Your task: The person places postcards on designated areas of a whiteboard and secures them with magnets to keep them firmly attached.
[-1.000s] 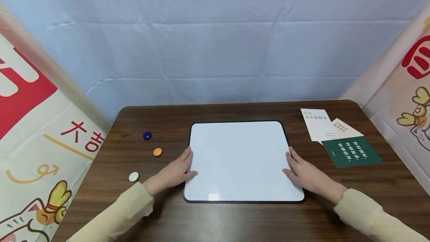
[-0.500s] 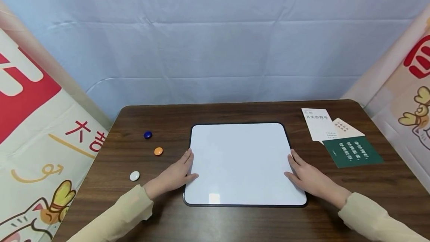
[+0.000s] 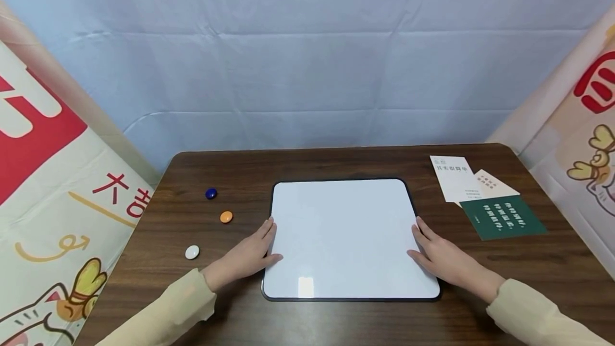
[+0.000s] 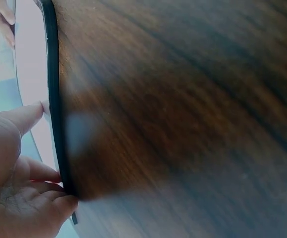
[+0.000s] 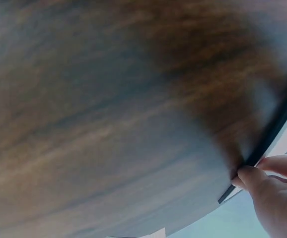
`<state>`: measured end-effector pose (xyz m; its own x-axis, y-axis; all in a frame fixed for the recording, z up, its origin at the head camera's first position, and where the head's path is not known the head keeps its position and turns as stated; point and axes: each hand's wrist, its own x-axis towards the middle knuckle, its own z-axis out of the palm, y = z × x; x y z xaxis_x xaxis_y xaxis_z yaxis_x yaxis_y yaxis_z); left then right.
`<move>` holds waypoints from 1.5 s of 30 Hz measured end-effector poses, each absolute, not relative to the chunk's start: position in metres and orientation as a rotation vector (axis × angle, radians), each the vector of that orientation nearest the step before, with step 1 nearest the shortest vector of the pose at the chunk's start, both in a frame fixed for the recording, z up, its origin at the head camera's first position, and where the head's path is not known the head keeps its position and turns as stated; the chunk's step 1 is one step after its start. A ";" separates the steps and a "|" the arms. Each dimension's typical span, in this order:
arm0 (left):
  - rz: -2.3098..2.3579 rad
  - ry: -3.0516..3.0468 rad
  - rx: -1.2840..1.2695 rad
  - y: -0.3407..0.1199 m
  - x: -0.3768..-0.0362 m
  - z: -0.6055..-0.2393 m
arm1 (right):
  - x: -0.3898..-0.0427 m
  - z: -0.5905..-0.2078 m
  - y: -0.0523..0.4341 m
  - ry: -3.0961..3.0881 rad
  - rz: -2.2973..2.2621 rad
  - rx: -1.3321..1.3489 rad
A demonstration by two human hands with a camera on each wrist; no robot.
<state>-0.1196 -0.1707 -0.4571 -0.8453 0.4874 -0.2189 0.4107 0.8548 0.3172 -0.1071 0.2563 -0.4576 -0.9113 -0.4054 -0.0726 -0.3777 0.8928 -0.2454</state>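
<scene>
A white board (image 3: 341, 239) with a thin black frame lies at the middle of the dark wooden table. My left hand (image 3: 247, 255) grips its left side, thumb over the white face and fingers along the edge. On the opposite side, my right hand (image 3: 447, 261) holds the board in the same way. In the left wrist view the black frame (image 4: 54, 84) runs past the thumb, with the fingers right at it. The right wrist view has fingertips (image 5: 250, 176) at the frame's edge.
To the left sit three small round pieces: blue (image 3: 211, 193), orange (image 3: 226, 217) and white (image 3: 192, 252). Overlapping at the right are a white card (image 3: 451, 175), a cream card (image 3: 497, 185) and a green card (image 3: 504, 218). A pale cloth (image 3: 307, 79) hangs behind the table (image 3: 355, 156).
The board has shifted a little nearer to me, with both hands moving slightly along with it. The round pieces and cards stay where they were.
</scene>
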 end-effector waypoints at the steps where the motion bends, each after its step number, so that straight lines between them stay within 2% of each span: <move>1: 0.385 2.728 0.679 -0.172 -0.120 -0.457 | -0.107 -0.457 0.256 2.937 -0.337 -0.614; 9: 0.413 2.674 0.675 -0.181 -0.120 -0.458 | -0.113 -0.449 0.257 2.938 -0.303 -0.649; 22: 0.403 2.566 0.787 -0.184 -0.099 -0.458 | -0.126 -0.436 0.270 2.997 -0.359 -0.604; 45: 0.346 2.553 0.842 -0.181 -0.096 -0.461 | -0.164 -0.423 0.318 3.028 -0.364 -0.299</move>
<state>-0.0963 -0.1812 -0.4611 -0.7244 0.6117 -0.3179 0.5050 0.7848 0.3593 -0.1639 0.3178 -0.4233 -0.9780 -0.2020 -0.0530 -0.1837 0.9528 -0.2417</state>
